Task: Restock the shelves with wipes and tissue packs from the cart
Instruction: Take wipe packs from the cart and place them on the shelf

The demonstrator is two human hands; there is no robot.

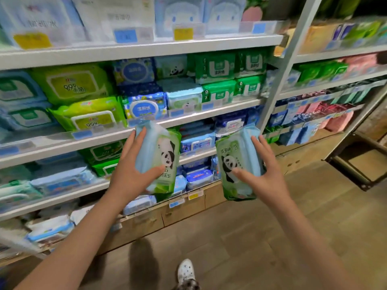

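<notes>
My left hand [130, 170] grips a green and blue panda wipes pack [162, 151] upright in front of the shelves. A second panda wipes pack [234, 162] of the same kind is held upright in my right hand [265, 174], thumb across its front. Both packs hang in the air below the middle shelf [209, 114]. On that shelf sits a stack of matching panda packs [184, 97], between blue wipes [144, 107] and green packs [217, 93]. The cart is out of view.
White shelving holds several rows of wipes and tissue packs, with yellow-green packs [92, 116] at left. A white upright post [280, 76] divides it from a second shelf unit [335, 84] at right. Below are wooden base drawers [184, 210], a wooden floor and my shoe [186, 271].
</notes>
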